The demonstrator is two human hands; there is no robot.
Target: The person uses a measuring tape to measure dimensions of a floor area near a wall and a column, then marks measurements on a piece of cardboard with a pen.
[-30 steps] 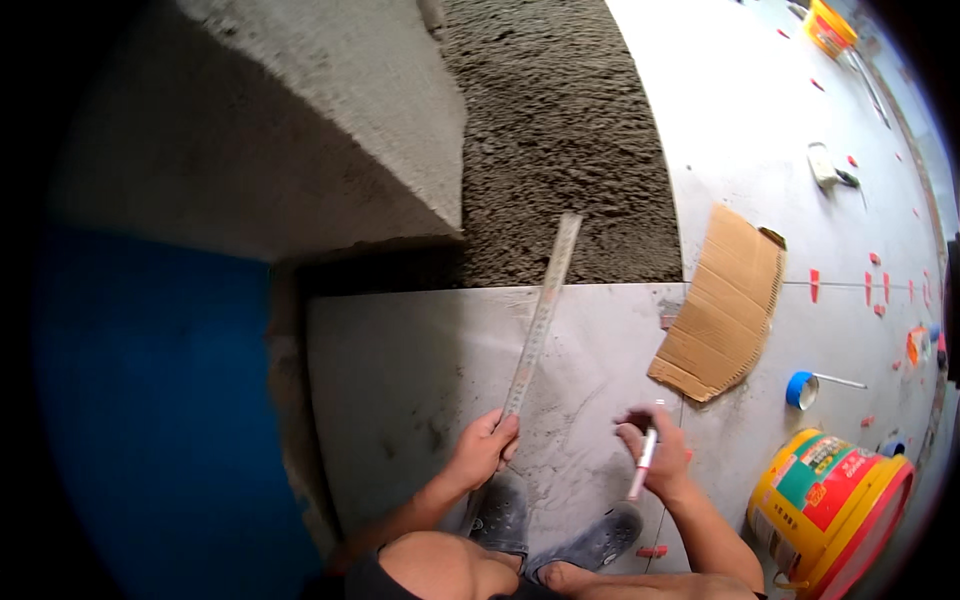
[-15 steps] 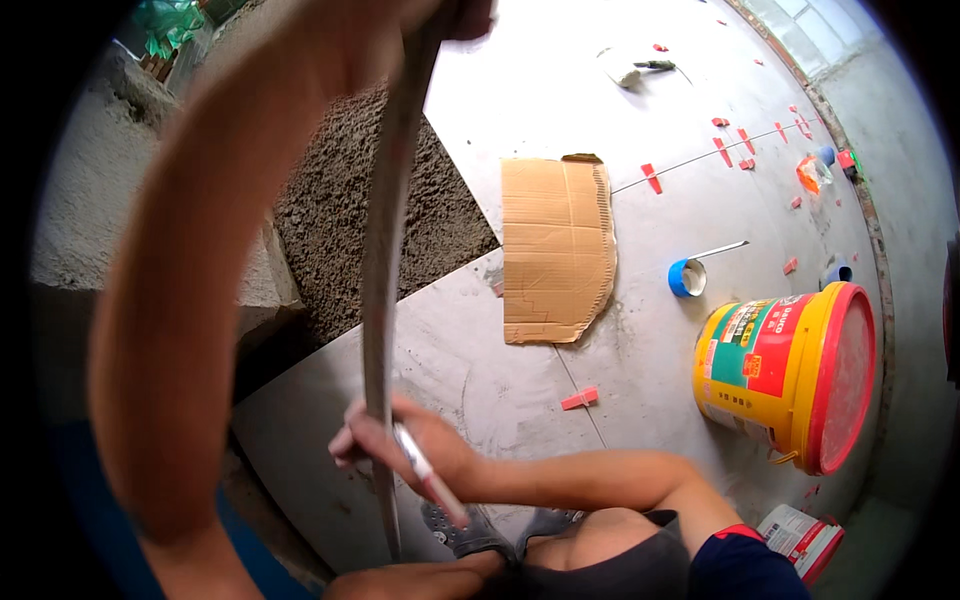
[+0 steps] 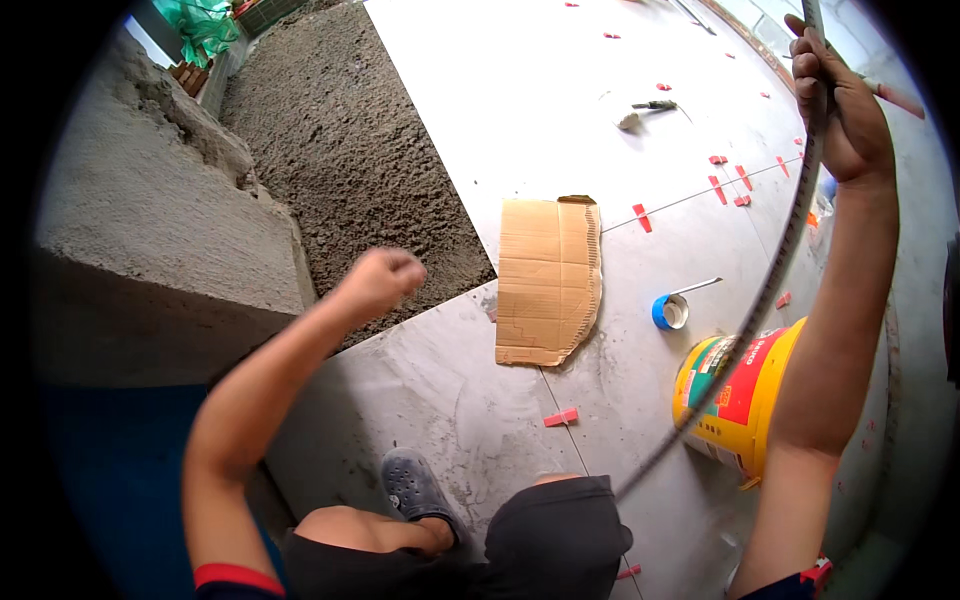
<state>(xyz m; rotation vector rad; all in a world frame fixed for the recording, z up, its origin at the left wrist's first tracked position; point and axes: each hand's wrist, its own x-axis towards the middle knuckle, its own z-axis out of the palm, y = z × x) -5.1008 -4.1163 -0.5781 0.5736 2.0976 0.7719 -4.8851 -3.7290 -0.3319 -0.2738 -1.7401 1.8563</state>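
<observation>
My right hand (image 3: pixel 845 125) is raised at the upper right, closed round a long, thin ruler (image 3: pixel 765 300) with tick marks. The ruler appears curved and slants down toward my knee, passing in front of a yellow bucket (image 3: pixel 735 395). A white and red marker pen (image 3: pixel 895 98) also sticks out of this hand. My left hand (image 3: pixel 388 280) is slightly blurred, its fingers curled with nothing visible in them. It hovers over the border between the rough grey mortar bed (image 3: pixel 360 150) and the laid grey tiles (image 3: pixel 450 360).
A cardboard piece (image 3: pixel 547 280) lies on the tiles. Right of it are a blue tape roll (image 3: pixel 671 312) and red levelling wedges (image 3: pixel 642 218). Farther off lies a black-handled tool (image 3: pixel 654 105). A rough concrete block (image 3: pixel 170 200) stands at left, near my left arm.
The ruler has swung from left of centre to the right side, now held by my right hand with the marker pen. My left hand has let go of it and come down.
</observation>
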